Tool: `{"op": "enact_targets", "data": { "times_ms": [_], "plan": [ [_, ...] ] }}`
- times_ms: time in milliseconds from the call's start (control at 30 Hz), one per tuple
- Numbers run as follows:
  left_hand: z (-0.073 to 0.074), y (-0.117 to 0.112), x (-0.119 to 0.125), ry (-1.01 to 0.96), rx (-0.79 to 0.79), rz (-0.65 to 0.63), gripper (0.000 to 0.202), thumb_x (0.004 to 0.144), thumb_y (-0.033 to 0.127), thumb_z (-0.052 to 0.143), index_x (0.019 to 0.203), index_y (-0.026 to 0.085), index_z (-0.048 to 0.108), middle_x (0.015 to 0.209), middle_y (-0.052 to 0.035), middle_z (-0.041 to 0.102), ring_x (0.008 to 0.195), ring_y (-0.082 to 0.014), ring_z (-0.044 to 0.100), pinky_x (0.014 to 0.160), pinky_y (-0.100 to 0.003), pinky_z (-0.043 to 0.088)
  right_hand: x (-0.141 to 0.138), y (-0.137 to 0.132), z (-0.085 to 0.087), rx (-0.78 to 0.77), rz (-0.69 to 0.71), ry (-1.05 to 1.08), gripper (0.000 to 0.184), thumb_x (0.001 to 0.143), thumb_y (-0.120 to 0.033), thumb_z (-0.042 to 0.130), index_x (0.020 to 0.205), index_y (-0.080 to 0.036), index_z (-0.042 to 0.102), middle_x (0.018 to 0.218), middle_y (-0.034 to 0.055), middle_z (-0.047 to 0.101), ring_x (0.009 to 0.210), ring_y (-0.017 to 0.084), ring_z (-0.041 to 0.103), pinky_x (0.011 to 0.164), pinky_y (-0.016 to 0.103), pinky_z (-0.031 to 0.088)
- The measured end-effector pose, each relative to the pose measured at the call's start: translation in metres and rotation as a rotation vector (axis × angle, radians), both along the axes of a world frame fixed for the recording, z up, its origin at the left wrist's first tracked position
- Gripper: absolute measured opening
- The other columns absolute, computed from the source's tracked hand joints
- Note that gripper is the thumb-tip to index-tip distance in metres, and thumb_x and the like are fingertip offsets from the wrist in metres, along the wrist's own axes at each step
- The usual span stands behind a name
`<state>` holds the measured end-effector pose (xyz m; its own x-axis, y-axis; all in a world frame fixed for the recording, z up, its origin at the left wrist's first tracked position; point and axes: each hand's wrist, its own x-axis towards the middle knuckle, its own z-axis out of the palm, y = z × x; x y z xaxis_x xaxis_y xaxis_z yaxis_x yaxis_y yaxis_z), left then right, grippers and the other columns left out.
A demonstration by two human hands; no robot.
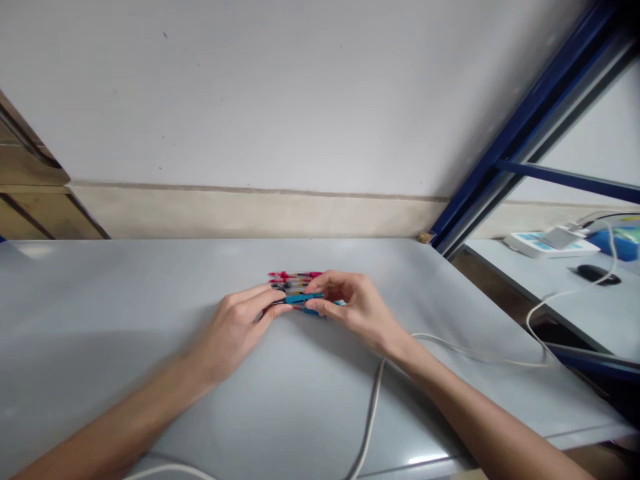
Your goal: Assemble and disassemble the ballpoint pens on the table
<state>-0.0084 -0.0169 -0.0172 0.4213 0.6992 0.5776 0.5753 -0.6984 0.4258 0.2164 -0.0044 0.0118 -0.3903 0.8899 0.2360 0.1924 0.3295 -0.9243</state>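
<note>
A blue pen (300,298) is held level just above the table between my two hands. My left hand (245,312) is closed, its thumb and fingers pinching the pen's darker left end. At the other end, the thumb and fingertips of my right hand (347,297) close around the blue part. Behind it lie several pens side by side, among them a red pen (285,275) at the far side of the row. Another blue pen (313,311) is partly visible below the held one. My fingers cover parts of the row.
The pens lie on a grey table (125,287) against a wall. A white cable (373,413) crosses the table near my right forearm. To the right, past a blue metal frame (475,160), a second table bears a black mouse (597,275) and a white device (545,245).
</note>
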Motion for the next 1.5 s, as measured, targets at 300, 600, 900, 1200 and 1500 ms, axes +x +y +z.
{"op": "enact_targets", "data": {
  "times_ms": [300,600,900,1200,1500],
  "plan": [
    [0.003,-0.005,0.003,0.095,0.099,-0.107,0.023,0.103,0.023,0.051,0.125,0.021,0.061,0.105,-0.0043,0.072,0.091,-0.0163,0.069,0.081,-0.028,0.053,-0.007,-0.005,-0.013,-0.075,-0.112,-0.218,0.068,0.101,-0.062,0.042,0.052,-0.017,0.055,0.044,-0.0016,0.044,0.043,0.009,0.037,0.049,0.025,0.030],
    [0.000,0.001,0.001,0.155,0.111,-0.032,0.018,0.103,0.023,0.053,0.120,0.020,0.057,0.103,-0.0038,0.071,0.090,-0.0170,0.069,0.078,-0.028,0.052,-0.003,-0.002,-0.007,0.083,-0.017,-0.252,0.046,0.101,-0.047,0.052,0.069,-0.016,0.063,0.064,-0.0007,0.057,0.057,0.011,0.043,0.056,0.025,0.033],
    [0.002,0.001,0.003,0.350,0.183,-0.064,0.019,0.105,0.020,0.043,0.109,0.016,0.061,0.091,-0.0060,0.066,0.084,-0.0206,0.065,0.073,-0.033,0.049,-0.004,-0.002,-0.008,0.016,0.015,-0.219,0.050,0.101,-0.049,0.051,0.067,-0.016,0.063,0.059,-0.0016,0.053,0.053,0.010,0.040,0.053,0.024,0.032],
    [0.004,-0.004,0.006,0.099,0.078,-0.102,0.016,0.103,0.018,0.050,0.119,0.020,0.055,0.108,-0.0039,0.069,0.098,-0.0168,0.068,0.081,-0.027,0.051,-0.007,-0.007,-0.005,-0.098,-0.031,-0.128,0.057,0.100,-0.054,0.050,0.060,-0.015,0.061,0.049,-0.0001,0.053,0.042,0.008,0.039,0.047,0.024,0.031],
    [0.001,-0.004,0.003,0.108,0.057,-0.079,0.012,0.102,0.020,0.053,0.114,0.021,0.055,0.101,-0.0032,0.069,0.090,-0.0178,0.068,0.075,-0.029,0.051,-0.005,-0.007,0.001,0.061,0.047,-0.195,0.037,0.096,-0.046,0.061,0.076,-0.015,0.065,0.066,-0.0008,0.058,0.058,0.010,0.045,0.055,0.023,0.034]
  ]
}}
